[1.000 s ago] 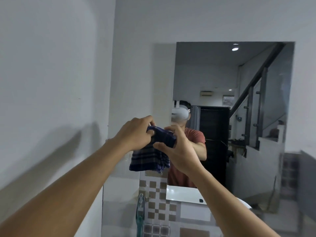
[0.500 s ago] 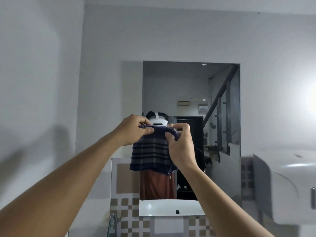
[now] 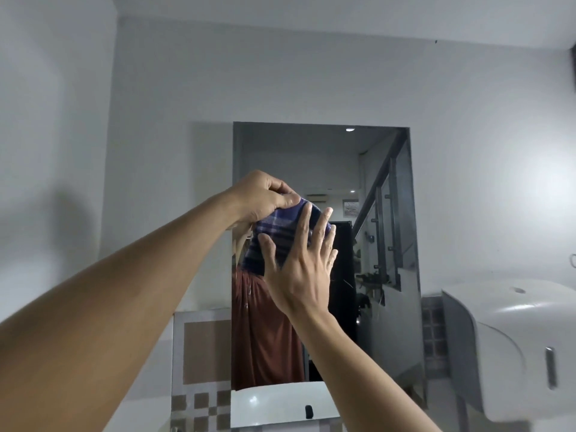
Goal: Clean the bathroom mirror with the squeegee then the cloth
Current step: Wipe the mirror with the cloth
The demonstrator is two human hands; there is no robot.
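Note:
A tall rectangular mirror (image 3: 386, 251) hangs on the white wall ahead. A dark blue checked cloth (image 3: 280, 232) is held up in front of its left-middle part. My left hand (image 3: 265, 198) pinches the cloth's top edge from the left. My right hand (image 3: 299, 266) lies flat over the cloth with its fingers spread, palm toward the glass. The cloth hides the reflected head of the person; a reddish shirt shows in the mirror below it. No squeegee is in view.
A white wall-mounted dispenser (image 3: 511, 344) juts out at the lower right, close to the mirror's edge. Brown and white checked tiles (image 3: 202, 403) run below left. The rim of a white basin (image 3: 280, 403) shows under the mirror.
The cloth has risen with both hands. My right hand has let go of its pinch and spread flat over the cloth. The view has tilted upward.

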